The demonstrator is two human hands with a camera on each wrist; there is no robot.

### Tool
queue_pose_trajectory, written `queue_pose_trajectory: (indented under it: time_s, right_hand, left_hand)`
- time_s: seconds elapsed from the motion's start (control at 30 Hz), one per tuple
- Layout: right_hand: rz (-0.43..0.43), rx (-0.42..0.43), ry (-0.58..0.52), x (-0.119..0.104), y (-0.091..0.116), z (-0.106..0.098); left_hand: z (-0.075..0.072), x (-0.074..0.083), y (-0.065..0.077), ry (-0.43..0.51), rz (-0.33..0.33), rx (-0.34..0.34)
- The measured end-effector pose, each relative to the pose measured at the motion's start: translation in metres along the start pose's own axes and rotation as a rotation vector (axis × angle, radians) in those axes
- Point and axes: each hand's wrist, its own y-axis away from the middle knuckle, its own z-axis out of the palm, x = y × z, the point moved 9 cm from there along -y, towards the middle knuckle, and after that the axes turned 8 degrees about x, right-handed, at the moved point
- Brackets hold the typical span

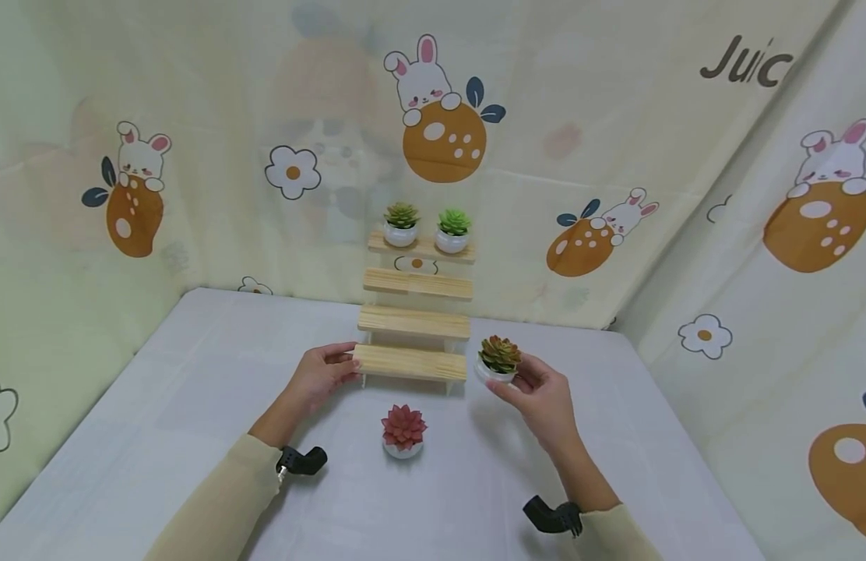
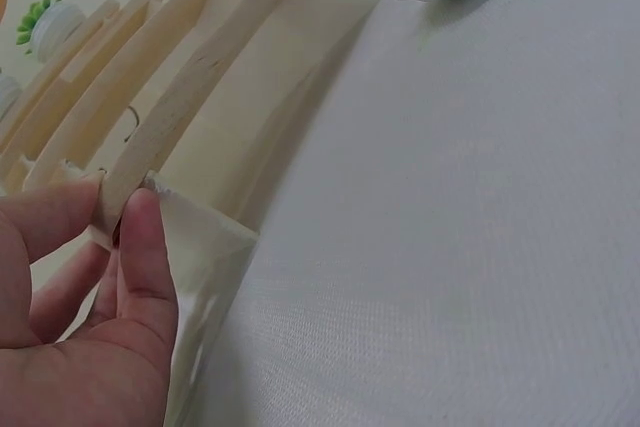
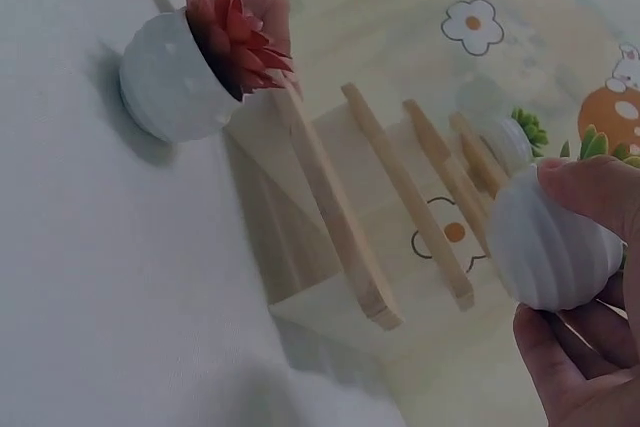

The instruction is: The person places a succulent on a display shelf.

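A stepped wooden display shelf (image 1: pixel 410 362) stands near the back of the table. My left hand (image 1: pixel 322 375) pinches the left end of its lowest board, thumb on one face and fingers on the other in the left wrist view (image 2: pixel 145 247). To the right of the shelf, my right hand (image 1: pixel 545 393) holds a potted succulent (image 1: pixel 499 354) with green-brown leaves, raised off the table. Its ribbed white pot (image 3: pixel 555 237) sits between thumb and fingers in the right wrist view. A red potted succulent (image 1: pixel 403 430) stands on the table in front of the shelf.
On the top board stand a dark green potted succulent (image 1: pixel 401 224) and a bright green one (image 1: pixel 453 231). Behind the shelf hangs a patterned curtain (image 1: pixel 335 249), with another side of it at the right. A white cloth covers the table (image 1: pixel 461 506).
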Motion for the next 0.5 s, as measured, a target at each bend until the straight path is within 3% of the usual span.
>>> queue_pose_trajectory:
  time_s: [0.27, 0.5]
  right_hand:
    - [-0.068, -0.06, -0.031, -0.015, -0.019, 0.032]
    - [-0.049, -0.1, -0.034, -0.028, -0.033, 0.055]
  left_hand:
    - [-0.001, 0.0, 0.0, -0.006, 0.008, -0.004]
    - [-0.001, -0.002, -0.001, -0.009, 0.002, -0.008]
